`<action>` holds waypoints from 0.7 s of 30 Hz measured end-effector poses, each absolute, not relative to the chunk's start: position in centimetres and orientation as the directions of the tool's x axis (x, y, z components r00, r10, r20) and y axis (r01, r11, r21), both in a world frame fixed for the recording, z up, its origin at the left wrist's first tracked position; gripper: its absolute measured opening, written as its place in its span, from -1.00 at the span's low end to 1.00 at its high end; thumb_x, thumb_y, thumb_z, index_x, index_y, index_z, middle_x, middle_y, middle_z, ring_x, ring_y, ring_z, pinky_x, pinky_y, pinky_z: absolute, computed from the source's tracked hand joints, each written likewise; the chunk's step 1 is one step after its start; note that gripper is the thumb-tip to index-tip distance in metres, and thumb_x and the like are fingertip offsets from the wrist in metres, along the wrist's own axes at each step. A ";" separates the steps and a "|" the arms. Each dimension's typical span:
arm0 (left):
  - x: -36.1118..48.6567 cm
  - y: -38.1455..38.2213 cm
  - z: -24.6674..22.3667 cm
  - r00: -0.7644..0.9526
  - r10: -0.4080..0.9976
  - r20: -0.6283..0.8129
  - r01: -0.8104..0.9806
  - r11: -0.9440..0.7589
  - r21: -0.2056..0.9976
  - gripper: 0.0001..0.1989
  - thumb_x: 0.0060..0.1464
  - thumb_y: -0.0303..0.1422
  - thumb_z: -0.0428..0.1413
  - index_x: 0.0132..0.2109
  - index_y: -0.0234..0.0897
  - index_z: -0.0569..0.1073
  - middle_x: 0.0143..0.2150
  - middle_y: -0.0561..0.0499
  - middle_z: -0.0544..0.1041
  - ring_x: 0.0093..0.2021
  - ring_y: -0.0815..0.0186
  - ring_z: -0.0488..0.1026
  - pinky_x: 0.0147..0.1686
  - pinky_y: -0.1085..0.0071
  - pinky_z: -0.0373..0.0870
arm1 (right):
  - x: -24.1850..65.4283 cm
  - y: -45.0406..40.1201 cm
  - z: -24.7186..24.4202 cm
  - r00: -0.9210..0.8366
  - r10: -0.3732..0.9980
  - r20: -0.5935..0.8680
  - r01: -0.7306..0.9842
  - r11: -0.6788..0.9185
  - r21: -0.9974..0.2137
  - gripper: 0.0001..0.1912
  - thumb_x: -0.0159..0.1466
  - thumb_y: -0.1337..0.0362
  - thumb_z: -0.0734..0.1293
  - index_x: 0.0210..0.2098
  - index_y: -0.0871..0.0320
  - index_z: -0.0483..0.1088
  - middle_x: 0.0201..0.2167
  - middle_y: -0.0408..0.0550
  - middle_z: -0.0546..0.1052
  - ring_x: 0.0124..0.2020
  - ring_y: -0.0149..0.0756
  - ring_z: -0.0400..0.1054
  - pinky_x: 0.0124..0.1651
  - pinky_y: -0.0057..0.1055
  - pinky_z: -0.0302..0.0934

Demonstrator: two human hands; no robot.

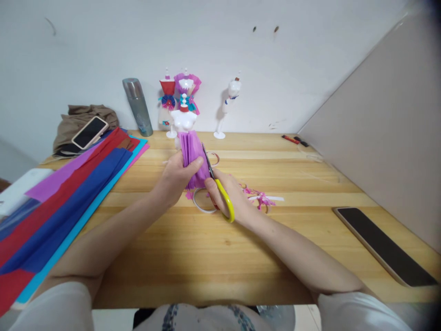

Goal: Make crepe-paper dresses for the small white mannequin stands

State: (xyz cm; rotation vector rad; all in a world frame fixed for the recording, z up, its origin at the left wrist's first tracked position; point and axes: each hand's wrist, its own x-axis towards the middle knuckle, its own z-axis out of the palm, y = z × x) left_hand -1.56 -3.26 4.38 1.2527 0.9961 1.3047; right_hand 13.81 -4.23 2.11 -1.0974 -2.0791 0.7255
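Note:
My left hand [177, 177] is closed on a folded bundle of purple crepe paper [193, 149], thumb across its front. My right hand [227, 191] grips yellow-handled scissors [224, 202], whose dark blades point up along the bundle's right edge. Whether the blades touch the paper, I cannot tell. Just behind the bundle stands a small white mannequin [184, 120] with a red neck band. Below the hands, a white tape ring [201, 208] lies on the table, partly hidden by the right hand. Pink paper scraps [263, 200] lie to the right.
Layered coloured paper sheets [79, 202] cover the table's left side. Behind them are a phone [90, 132] on brown cloth and a grey bottle [138, 108]. Dressed mannequins [167, 87] and a white one [234, 89] stand by the wall. A dark tablet [382, 243] lies right.

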 end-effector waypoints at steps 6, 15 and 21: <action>-1.5 -3.3 4.4 0.079 0.983 0.164 -0.171 -0.148 0.974 -0.81 -0.01 -0.27 0.21 -0.27 -0.28 0.48 -0.41 0.01 0.59 -0.31 0.20 0.57 -0.17 0.25 0.52 | 13.9 -4.4 2.4 -0.435 0.851 0.294 0.452 0.488 -0.747 -0.69 0.39 0.06 0.09 -0.43 0.05 0.13 -0.59 -0.09 0.39 -0.46 -0.20 0.36 -0.39 -0.32 0.15; -1.7 -3.0 4.3 0.019 0.987 0.157 -0.072 -0.155 0.985 -0.78 -0.05 -0.26 0.22 -0.27 -0.30 0.48 -0.37 -0.04 0.60 -0.20 0.11 0.58 -0.17 0.23 0.52 | 14.2 -3.8 2.4 -0.477 0.838 0.266 0.479 0.501 -0.721 -0.73 0.37 0.06 0.11 -0.38 0.06 0.17 -0.56 -0.13 0.41 -0.49 -0.25 0.34 -0.41 -0.35 0.13; -1.6 -3.1 4.4 0.047 0.985 0.167 -0.086 -0.163 0.983 -0.78 -0.05 -0.26 0.22 -0.27 -0.29 0.46 -0.33 -0.04 0.60 -0.17 0.11 0.58 -0.15 0.23 0.51 | 14.3 -3.8 2.4 -0.475 0.840 0.263 0.488 0.500 -0.715 -0.74 0.36 0.05 0.12 -0.36 0.07 0.18 -0.53 -0.12 0.45 -0.48 -0.25 0.36 -0.40 -0.36 0.12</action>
